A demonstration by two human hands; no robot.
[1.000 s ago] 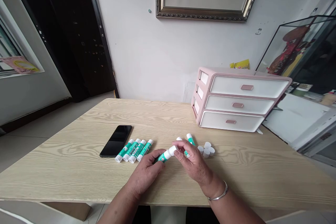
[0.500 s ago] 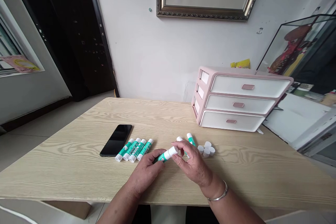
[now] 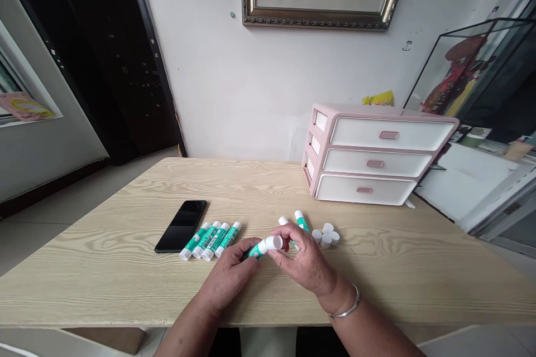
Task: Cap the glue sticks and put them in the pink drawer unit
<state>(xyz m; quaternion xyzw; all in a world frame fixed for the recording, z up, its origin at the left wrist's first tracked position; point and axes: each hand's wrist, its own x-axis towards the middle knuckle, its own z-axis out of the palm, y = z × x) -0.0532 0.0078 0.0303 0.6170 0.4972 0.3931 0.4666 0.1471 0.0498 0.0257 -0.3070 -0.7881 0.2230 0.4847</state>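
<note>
My left hand (image 3: 229, 274) is closed round a green-and-white glue stick (image 3: 255, 251), which points up and to the right above the table. At its upper end a white cap (image 3: 274, 242) sits slightly askew to the barrel. My right hand (image 3: 310, 261) pinches this cap between thumb and fingers. Left of my hands, several capped-looking glue sticks (image 3: 216, 241) lie side by side in a slanting row. Behind my right hand lie two more glue sticks, the farther one (image 3: 302, 221) partly covered by the hand. Several loose white caps (image 3: 327, 227) stand in a cluster beside them.
A black phone (image 3: 181, 227) lies on the wooden table (image 3: 104, 273), left of the row. At the back right stands a pink-and-white drawer unit (image 3: 376, 163) with a yellow packet (image 3: 379, 99) behind its top. The wall rises behind the table.
The cap in my right hand has tilted against the barrel of the glue stick. The view has shifted slightly; the other things on the table lie as before.
</note>
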